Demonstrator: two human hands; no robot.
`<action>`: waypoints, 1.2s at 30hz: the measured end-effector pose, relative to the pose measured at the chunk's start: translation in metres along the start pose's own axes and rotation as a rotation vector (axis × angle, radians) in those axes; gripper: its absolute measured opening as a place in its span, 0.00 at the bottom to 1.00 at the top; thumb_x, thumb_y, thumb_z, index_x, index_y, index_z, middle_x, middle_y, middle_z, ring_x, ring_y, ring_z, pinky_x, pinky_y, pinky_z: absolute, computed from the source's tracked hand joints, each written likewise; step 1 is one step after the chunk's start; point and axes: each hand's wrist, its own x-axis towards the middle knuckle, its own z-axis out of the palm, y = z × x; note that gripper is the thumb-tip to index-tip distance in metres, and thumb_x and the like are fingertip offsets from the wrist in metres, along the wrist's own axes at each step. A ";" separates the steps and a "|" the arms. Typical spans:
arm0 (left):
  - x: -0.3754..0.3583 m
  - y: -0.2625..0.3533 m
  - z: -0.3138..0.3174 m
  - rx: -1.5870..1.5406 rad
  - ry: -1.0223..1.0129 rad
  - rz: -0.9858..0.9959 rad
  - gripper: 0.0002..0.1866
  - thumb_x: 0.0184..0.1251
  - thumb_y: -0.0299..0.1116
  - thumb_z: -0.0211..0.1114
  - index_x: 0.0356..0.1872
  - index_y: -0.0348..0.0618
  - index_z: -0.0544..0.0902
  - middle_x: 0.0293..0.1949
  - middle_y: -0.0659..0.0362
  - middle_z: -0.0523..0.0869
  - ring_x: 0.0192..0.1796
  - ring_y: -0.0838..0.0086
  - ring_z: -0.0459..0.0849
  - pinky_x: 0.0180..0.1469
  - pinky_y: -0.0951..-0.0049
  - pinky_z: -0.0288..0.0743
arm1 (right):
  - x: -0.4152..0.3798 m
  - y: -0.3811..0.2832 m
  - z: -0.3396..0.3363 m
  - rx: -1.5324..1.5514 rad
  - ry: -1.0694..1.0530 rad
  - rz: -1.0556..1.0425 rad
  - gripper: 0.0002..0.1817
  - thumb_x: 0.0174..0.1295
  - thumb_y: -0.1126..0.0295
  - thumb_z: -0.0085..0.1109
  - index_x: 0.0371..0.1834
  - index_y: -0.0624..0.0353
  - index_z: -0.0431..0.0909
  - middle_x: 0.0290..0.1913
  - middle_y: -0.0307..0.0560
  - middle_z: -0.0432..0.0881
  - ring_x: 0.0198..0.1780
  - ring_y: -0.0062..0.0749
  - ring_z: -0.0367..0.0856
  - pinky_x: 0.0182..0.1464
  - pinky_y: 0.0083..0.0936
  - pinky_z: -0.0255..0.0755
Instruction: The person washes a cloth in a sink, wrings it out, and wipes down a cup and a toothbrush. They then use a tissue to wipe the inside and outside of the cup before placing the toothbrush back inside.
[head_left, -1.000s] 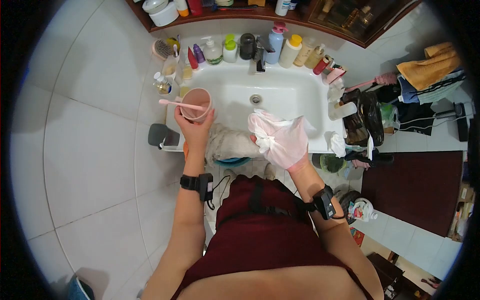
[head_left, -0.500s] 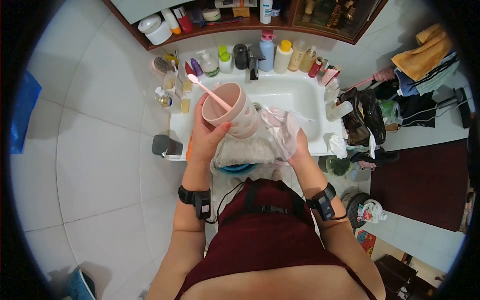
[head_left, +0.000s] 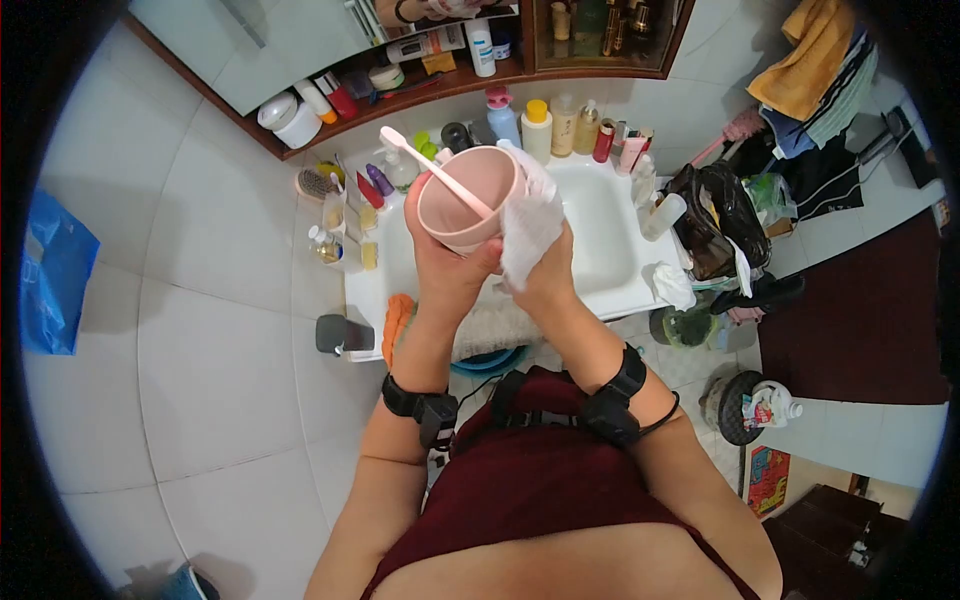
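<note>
A pink cup (head_left: 458, 208) is held up over the near left part of the white sink (head_left: 598, 225), its mouth tilted toward me. Inside it leans a pink toothbrush (head_left: 440, 175), the head sticking out past the rim at the upper left. My left hand (head_left: 447, 265) wraps round the cup's left side and underside. A thin white cloth (head_left: 530, 225) lies against the cup's right side, and my right hand (head_left: 548, 272) grips it from below and behind. The cloth hides most of my right fingers.
Bottles (head_left: 537, 132) line the sink's back edge under a wooden shelf cabinet (head_left: 440, 88). An orange cloth (head_left: 396, 325) hangs at the front left edge. At the right are a black bag (head_left: 706, 225) and a crumpled white cloth (head_left: 673, 286).
My right hand has come up and left with the cloth, which now touches the cup. The cup has risen slightly and shifted right. The camera view has turned a little.
</note>
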 end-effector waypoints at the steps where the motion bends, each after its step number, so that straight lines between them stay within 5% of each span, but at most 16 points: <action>1: 0.002 0.007 0.002 -0.017 -0.031 -0.005 0.53 0.43 0.49 0.77 0.65 0.40 0.51 0.58 0.51 0.69 0.62 0.64 0.69 0.62 0.64 0.65 | 0.004 0.001 -0.002 -0.017 0.008 -0.006 0.28 0.54 0.69 0.59 0.59 0.66 0.65 0.56 0.59 0.72 0.57 0.50 0.70 0.60 0.33 0.62; 5: 0.006 0.015 0.000 -0.047 -0.134 -0.036 0.51 0.43 0.45 0.77 0.65 0.40 0.53 0.58 0.52 0.69 0.60 0.65 0.70 0.61 0.64 0.66 | 0.018 0.046 -0.012 -0.083 -0.119 0.046 0.19 0.58 0.69 0.50 0.52 0.65 0.70 0.50 0.57 0.75 0.50 0.53 0.74 0.54 0.37 0.67; 9: 0.012 0.013 -0.010 -0.021 -0.277 -0.008 0.50 0.44 0.44 0.77 0.64 0.40 0.55 0.58 0.53 0.69 0.60 0.67 0.71 0.60 0.65 0.67 | 0.048 0.008 -0.016 0.720 -0.009 0.873 0.14 0.58 0.67 0.47 0.41 0.64 0.76 0.38 0.50 0.80 0.40 0.36 0.79 0.42 0.28 0.73; 10: 0.014 0.014 -0.009 -0.050 -0.270 -0.038 0.50 0.44 0.44 0.77 0.64 0.40 0.55 0.58 0.53 0.69 0.60 0.67 0.71 0.60 0.65 0.67 | 0.052 0.000 -0.021 0.756 -0.051 0.944 0.11 0.56 0.68 0.48 0.37 0.61 0.78 0.36 0.46 0.80 0.36 0.29 0.79 0.37 0.25 0.73; 13: 0.021 0.016 -0.005 -0.088 -0.243 -0.072 0.49 0.44 0.44 0.76 0.64 0.40 0.55 0.58 0.53 0.69 0.60 0.67 0.71 0.60 0.66 0.67 | 0.049 -0.012 -0.015 0.693 0.073 0.796 0.11 0.55 0.67 0.50 0.36 0.60 0.78 0.33 0.45 0.81 0.33 0.31 0.79 0.41 0.28 0.73; 18: 0.029 0.014 -0.001 0.018 -0.165 -0.020 0.48 0.45 0.42 0.76 0.65 0.40 0.54 0.58 0.52 0.69 0.59 0.66 0.72 0.59 0.66 0.68 | 0.010 0.003 -0.003 0.175 0.091 0.306 0.19 0.52 0.74 0.53 0.50 0.65 0.71 0.51 0.54 0.73 0.51 0.41 0.73 0.57 0.31 0.63; 21: 0.031 0.016 0.008 0.155 -0.136 0.051 0.49 0.45 0.42 0.76 0.64 0.40 0.54 0.57 0.52 0.70 0.58 0.66 0.72 0.59 0.66 0.69 | 0.017 -0.004 -0.005 0.161 0.020 0.171 0.25 0.52 0.79 0.52 0.57 0.66 0.65 0.60 0.56 0.66 0.61 0.47 0.66 0.62 0.32 0.59; 25: 0.034 0.020 0.010 0.126 -0.211 0.027 0.50 0.44 0.43 0.77 0.64 0.40 0.54 0.56 0.53 0.71 0.58 0.67 0.72 0.59 0.67 0.68 | 0.026 0.003 -0.012 0.235 0.044 0.150 0.20 0.56 0.74 0.50 0.54 0.65 0.68 0.51 0.53 0.74 0.53 0.44 0.73 0.56 0.31 0.66; 30: 0.036 0.019 0.004 0.054 -0.305 -0.059 0.53 0.38 0.48 0.79 0.63 0.41 0.56 0.56 0.54 0.71 0.59 0.67 0.72 0.60 0.67 0.67 | 0.055 0.023 -0.023 0.895 -0.005 0.614 0.17 0.59 0.63 0.47 0.48 0.62 0.73 0.41 0.47 0.79 0.42 0.28 0.79 0.42 0.25 0.73; 33: 0.036 0.017 0.006 -0.043 -0.312 -0.097 0.54 0.36 0.53 0.79 0.63 0.40 0.58 0.56 0.55 0.71 0.59 0.67 0.71 0.60 0.67 0.66 | 0.071 0.026 -0.030 0.689 -0.069 0.782 0.16 0.59 0.65 0.48 0.44 0.66 0.73 0.37 0.47 0.79 0.38 0.29 0.79 0.40 0.23 0.73; 36: 0.043 0.013 0.003 -0.019 -0.300 -0.043 0.53 0.39 0.54 0.77 0.63 0.39 0.58 0.56 0.55 0.70 0.59 0.67 0.71 0.61 0.67 0.66 | 0.072 0.024 -0.028 0.576 -0.102 0.714 0.15 0.58 0.68 0.47 0.42 0.69 0.74 0.36 0.48 0.80 0.37 0.28 0.79 0.39 0.23 0.74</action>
